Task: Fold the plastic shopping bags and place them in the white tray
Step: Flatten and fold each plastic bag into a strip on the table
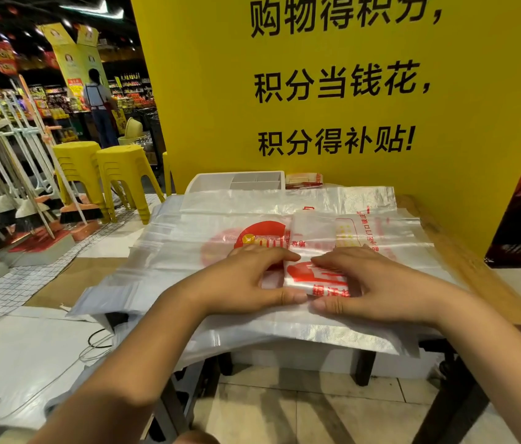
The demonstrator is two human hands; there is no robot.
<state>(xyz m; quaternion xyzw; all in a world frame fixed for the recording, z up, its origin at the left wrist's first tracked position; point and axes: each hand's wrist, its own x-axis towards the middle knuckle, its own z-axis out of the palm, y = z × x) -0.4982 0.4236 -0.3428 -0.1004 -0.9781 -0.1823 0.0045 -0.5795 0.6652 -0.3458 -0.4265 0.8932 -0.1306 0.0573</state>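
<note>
Brooms (28, 200) are standing in racks at the far left, with stacked yellow stools (118, 174) beside them and a person in an apron (99, 104) standing farther back among the shelves. The left hand (252, 277) is resting on a stack of flat plastic bags (172, 251) that is covering the wooden table (464, 251). Its fingers are reaching over the folded plastic shopping bag (313, 245), and its thumb is lying along the bag's near edge. This narrow, red-printed bag is lying on the stack, with its near end sitting between the two hands. The right hand (377, 283) is mirroring the left, pinching that same end between forefinger and thumb, and the two thumbs are almost touching. The white tray (236, 182) is sitting at the table's far edge, well beyond the hands, with a bundle of folded bags (305, 180) just to its right. A yellow sign (477, 91) is rising behind.
</note>
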